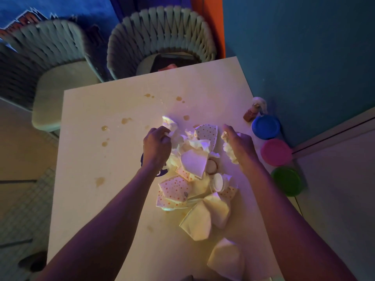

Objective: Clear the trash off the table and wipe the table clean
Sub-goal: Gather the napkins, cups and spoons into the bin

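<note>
We have both hands down in the trash pile [194, 179] at the middle of the desk [85, 179]. Our left hand [157, 147] has its grip clenched on a crumpled tissue [170, 126] at the pile's far-left edge. Our right hand [238, 145] grips another white wad [229, 149] at the pile's right side.

Between the two grips lie torn dotted paper pieces [206, 132] and more tissue. Nearer to us than both grips sit folded napkins [199, 224] and a small round lid [218, 182].

The risk we see is loose scraps slipping out if we scoop too much at once, since the pieces are light and unbundled. Brown spill spots [105, 128] lie left of the left grip; dragging paper through them could smear them wider. Three coloured tubs [276, 152] stand just right of the right grip, and a careless sweep might knock them off the edge.
</note>
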Demonstrator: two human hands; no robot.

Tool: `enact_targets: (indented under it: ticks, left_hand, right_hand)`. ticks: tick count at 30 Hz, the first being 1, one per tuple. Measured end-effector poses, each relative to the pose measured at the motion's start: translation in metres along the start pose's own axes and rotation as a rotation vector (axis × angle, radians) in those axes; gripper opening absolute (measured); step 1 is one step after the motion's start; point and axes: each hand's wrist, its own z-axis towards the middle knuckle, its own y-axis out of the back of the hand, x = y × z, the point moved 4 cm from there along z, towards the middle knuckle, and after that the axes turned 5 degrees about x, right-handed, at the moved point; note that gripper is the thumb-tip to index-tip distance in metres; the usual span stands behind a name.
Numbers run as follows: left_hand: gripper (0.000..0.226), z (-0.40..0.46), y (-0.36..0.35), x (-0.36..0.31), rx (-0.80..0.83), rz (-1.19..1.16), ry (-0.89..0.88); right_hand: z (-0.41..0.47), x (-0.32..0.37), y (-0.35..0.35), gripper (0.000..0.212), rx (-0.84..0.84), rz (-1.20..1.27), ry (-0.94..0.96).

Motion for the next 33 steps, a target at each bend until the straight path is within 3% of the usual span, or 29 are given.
enact_targets:
  ticks: [5, 12, 15, 18, 24, 33]
  left_hand:
    - [0.026, -0.015, 0.016, 0.011, 0.003, -0.099, 0.099]
    - [0.052, -0.023, 0.031, 0.028, 0.027, -0.019, 0.218]
    - [0.030, -0.019, 0.028, 0.035, 0.065, 0.060, 0.233]
    - [0.004, -0.017, 0.019, 0.029, 0.159, 0.185, 0.114]
    - [0.049, -0.011, -0.013, 0.014, 0.405, 0.487, -0.268]
    - [0.054, 0.020, -0.056, 0.005, 0.508, 0.824, -0.564]
  right_hand:
    - [0.001, -0.008, -0.006, 0.010, -0.032, -0.032, 0.011]
    - [0.016, -0.013, -0.021, 0.021, -0.076, -0.277, 0.147]
    - [0.019, -0.012, -0.026, 0.046, -0.054, -0.406, 0.185]
    - [0.022, -0.013, -0.031, 0.058, -0.028, -0.549, 0.165]
    - [0.029, -0.017, -0.035, 0.053, -0.008, -0.691, 0.140]
    - [0.035, -0.017, -0.017, 0.025, -0.139, -0.571, 0.121]
